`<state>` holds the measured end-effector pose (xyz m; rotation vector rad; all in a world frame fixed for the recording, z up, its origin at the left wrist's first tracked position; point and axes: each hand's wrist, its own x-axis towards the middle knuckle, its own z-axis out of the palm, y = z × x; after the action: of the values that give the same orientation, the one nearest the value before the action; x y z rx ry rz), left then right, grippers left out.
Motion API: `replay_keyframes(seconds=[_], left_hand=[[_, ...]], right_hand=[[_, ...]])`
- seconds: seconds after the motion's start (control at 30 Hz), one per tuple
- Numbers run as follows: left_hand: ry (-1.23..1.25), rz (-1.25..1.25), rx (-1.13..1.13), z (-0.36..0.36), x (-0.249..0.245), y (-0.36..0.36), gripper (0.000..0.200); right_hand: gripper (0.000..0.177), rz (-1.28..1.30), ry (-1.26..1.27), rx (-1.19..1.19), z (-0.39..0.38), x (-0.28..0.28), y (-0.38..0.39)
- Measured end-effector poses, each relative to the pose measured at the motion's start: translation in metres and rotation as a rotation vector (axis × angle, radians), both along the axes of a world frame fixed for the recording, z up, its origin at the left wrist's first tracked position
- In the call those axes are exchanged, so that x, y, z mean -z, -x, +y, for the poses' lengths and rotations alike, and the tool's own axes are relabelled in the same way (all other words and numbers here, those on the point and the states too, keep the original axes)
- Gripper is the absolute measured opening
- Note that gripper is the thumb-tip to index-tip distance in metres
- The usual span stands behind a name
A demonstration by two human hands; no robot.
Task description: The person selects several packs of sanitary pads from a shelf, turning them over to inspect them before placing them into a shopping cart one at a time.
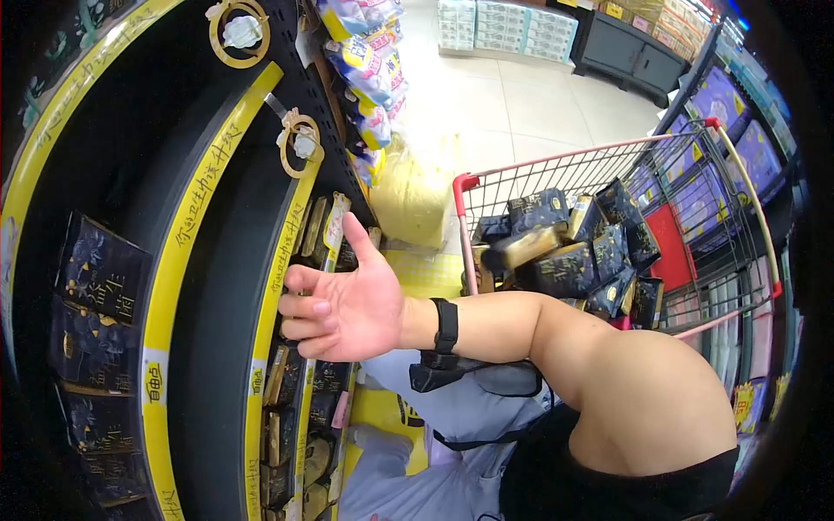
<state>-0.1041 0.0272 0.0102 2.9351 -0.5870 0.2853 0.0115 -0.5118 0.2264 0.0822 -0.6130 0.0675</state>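
Observation:
My right hand (pixel 352 304) reaches across in front of the shelves, palm towards me, thumb stretched up and fingers loosely bent, with nothing in it. A black strap (pixel 446 326) goes round its wrist. Beyond my forearm stands a wire shopping cart (pixel 573 162) with red corners, heaped with black-and-gold packs (pixel 560 271). One gold-edged pack (pixel 526 247) on the heap is smeared by motion. More dark packs (pixel 276 382) sit on the lower shelf behind and below my hand. My left hand is out of view.
Yellow-edged shelves (pixel 187 226) curve along the left, with black packs (pixel 100 334) on one. Hanging bags (pixel 369 69) and a yellow wrapped bale (pixel 417 191) stand past the shelf end. Purple packs (pixel 756 156) line the right. A grey cabinet (pixel 630 56) stands at the back.

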Motion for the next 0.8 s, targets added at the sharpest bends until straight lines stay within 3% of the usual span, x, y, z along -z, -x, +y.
replay_keyframes(seconds=[0.07, 0.2, 0.33, 0.43, 0.67, 0.8], left_hand=[[0.309, 0.143, -0.122, 0.004, 0.013, 0.001, 0.061], [0.253, 0.112, -0.083, 0.006, 0.015, 0.003, 0.06], [0.471, 0.207, -0.178, 0.002, 0.013, 0.005, 0.053], [0.297, 0.128, -0.177, -0.012, -0.006, 0.007, 0.037], [0.35, 0.076, -0.197, -0.005, -0.002, 0.01, 0.033], [0.375, 0.071, -0.204, -0.006, -0.009, 0.012, 0.03]], right_hand=[[0.098, -0.03, 0.038, 0.011, 0.002, 0.001, -0.002], [0.092, 0.001, 0.079, 0.003, 0.005, 0.009, -0.008], [0.081, 0.022, 0.101, 0.013, 0.009, 0.016, -0.015], [0.074, 0.109, 0.142, 0.02, 0.018, 0.014, -0.015], [0.059, 0.098, 0.271, 0.159, 0.018, -0.035, -0.033], [0.045, 0.312, 0.487, 0.511, -0.012, -0.075, -0.076]])
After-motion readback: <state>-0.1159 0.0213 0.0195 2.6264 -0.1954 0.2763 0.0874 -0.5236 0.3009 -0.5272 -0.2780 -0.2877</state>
